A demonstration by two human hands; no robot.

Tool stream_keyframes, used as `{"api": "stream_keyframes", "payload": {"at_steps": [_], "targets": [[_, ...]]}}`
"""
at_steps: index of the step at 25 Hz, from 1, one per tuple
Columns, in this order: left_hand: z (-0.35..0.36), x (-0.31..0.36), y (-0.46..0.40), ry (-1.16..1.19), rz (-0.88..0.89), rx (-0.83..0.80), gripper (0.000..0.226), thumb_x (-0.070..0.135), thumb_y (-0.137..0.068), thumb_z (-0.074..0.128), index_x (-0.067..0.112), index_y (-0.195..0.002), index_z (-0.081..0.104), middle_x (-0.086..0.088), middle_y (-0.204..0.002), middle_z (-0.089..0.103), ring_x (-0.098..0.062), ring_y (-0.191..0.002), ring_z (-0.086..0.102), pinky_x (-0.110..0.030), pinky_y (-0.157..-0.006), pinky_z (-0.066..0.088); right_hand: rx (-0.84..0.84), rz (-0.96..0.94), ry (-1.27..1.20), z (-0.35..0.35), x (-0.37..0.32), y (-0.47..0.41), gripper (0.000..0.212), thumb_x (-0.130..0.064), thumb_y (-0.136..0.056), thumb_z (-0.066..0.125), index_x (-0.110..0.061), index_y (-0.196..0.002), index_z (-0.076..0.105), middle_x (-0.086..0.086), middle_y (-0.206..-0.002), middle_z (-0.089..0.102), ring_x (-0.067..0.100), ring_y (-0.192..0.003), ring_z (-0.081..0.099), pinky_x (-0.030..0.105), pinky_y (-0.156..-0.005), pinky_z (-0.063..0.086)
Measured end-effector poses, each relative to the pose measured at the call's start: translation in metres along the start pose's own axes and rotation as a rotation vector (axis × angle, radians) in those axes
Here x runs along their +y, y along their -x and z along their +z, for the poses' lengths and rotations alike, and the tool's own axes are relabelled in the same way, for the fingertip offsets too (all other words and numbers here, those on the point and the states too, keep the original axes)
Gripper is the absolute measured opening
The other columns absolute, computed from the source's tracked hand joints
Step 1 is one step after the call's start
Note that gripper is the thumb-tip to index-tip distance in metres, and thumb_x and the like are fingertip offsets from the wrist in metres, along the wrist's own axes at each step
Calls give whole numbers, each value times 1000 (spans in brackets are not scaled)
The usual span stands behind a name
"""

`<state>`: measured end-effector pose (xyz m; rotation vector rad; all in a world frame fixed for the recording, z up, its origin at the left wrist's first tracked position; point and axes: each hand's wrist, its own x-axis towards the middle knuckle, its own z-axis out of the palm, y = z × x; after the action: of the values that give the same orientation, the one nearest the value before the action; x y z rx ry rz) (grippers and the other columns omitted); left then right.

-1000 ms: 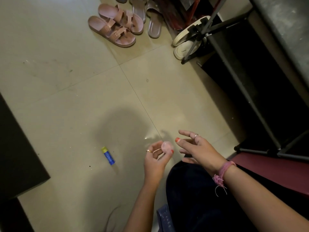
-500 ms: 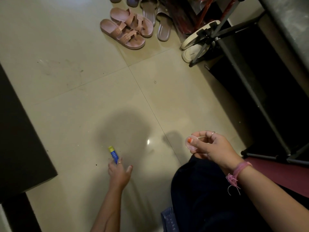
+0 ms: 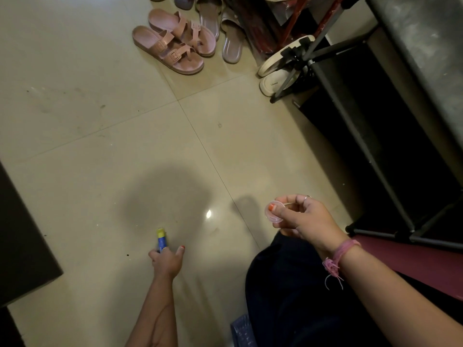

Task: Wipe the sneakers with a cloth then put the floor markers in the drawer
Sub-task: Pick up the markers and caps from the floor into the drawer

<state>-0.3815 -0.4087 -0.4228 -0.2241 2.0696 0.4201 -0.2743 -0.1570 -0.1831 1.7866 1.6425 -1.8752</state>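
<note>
A small blue and yellow marker (image 3: 161, 239) lies on the beige tiled floor. My left hand (image 3: 166, 262) reaches down to it, its fingers curled round the marker's near end. My right hand (image 3: 302, 219) is held above my dark-clothed knee and pinches a small round pink disc (image 3: 273, 212) between thumb and fingers. No sneakers, cloth or drawer can be made out in the head view.
Pink sandals (image 3: 172, 45) and other slippers (image 3: 231, 33) lie at the top of the floor. A dark metal rack (image 3: 370, 136) stands on the right, white sandals (image 3: 280, 68) under its corner. A dark piece of furniture (image 3: 22, 241) fills the left edge.
The pink disc passed from my left hand to my right. My left hand then dropped to the floor and took hold of the blue and yellow marker.
</note>
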Motion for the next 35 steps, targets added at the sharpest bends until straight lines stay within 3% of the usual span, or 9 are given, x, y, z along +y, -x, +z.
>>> {"api": "stream_keyframes", "payload": {"at_steps": [2, 6, 10, 16, 20, 25, 27, 32, 35], "targets": [[6, -8, 14, 73, 19, 76, 40, 20, -92, 61, -10, -117, 60, -28, -130, 36, -41, -115, 47, -34, -105, 34, 3, -9, -31, 2, -5, 0, 23, -21, -81, 73, -11, -98, 63, 6, -84, 69, 17, -67, 66, 26, -59, 53], [22, -14, 57, 243, 102, 203, 20, 5, -87, 63, 2, -103, 74, -14, -89, 56, -34, -96, 54, -35, -84, 41, 46, -11, -116, 3, -17, 3, 21, -26, -83, 71, -13, -96, 62, 6, -88, 67, 16, -64, 68, 23, -52, 51], [26, 9, 110, 506, 48, 168, 15, 6, -85, 67, 10, -96, 76, -15, -89, 72, -22, -68, 55, -29, -65, 38, 64, 33, -268, -7, -28, 17, 16, -26, -90, 63, -13, -99, 60, 4, -90, 64, 16, -68, 69, 23, -54, 55], [9, 75, 188, 691, 183, 50, 9, 3, -87, 66, 9, -95, 66, -1, -90, 66, -16, -83, 61, -28, -77, 46, 127, -14, -492, -46, -41, 63, 22, -18, -87, 66, -8, -106, 60, 7, -94, 65, 16, -73, 66, 27, -70, 57], [4, 114, 241, 678, 285, -34, 14, 11, -86, 69, 17, -91, 58, -1, -95, 65, -17, -89, 63, -27, -74, 44, 179, -153, -558, -88, -40, 109, 29, -8, -80, 73, -11, -107, 65, 7, -95, 66, 14, -83, 64, 24, -77, 56], [12, 149, 321, 614, 430, -179, 24, 10, -85, 70, 20, -102, 56, 3, -101, 67, -10, -92, 64, -27, -82, 48, 340, -287, -582, -157, -17, 170, 31, -1, -75, 74, -18, -100, 70, 4, -97, 68, 9, -80, 64, 17, -65, 50], [18, 161, 351, 604, 472, -254, 30, 8, -86, 68, 19, -111, 55, 4, -103, 66, -8, -92, 64, -23, -77, 48, 400, -324, -589, -180, -3, 187, 33, 3, -74, 74, -17, -100, 70, 4, -98, 69, 11, -84, 63, 16, -66, 51], [47, 187, 422, 482, 580, -446, 32, 8, -87, 67, 20, -116, 58, 3, -105, 69, -13, -99, 66, -33, -95, 51, 505, -318, -768, -227, 45, 230, 22, -10, -83, 70, -5, -104, 69, 11, -93, 71, 17, -83, 63, 24, -75, 53], [68, 193, 459, 378, 642, -568, 30, 5, -87, 66, 19, -113, 62, 1, -104, 71, -12, -99, 66, -29, -95, 49, 539, -286, -854, -246, 75, 251, 19, -13, -86, 67, -5, -103, 69, 9, -92, 71, 15, -85, 64, 22, -75, 54]]}}
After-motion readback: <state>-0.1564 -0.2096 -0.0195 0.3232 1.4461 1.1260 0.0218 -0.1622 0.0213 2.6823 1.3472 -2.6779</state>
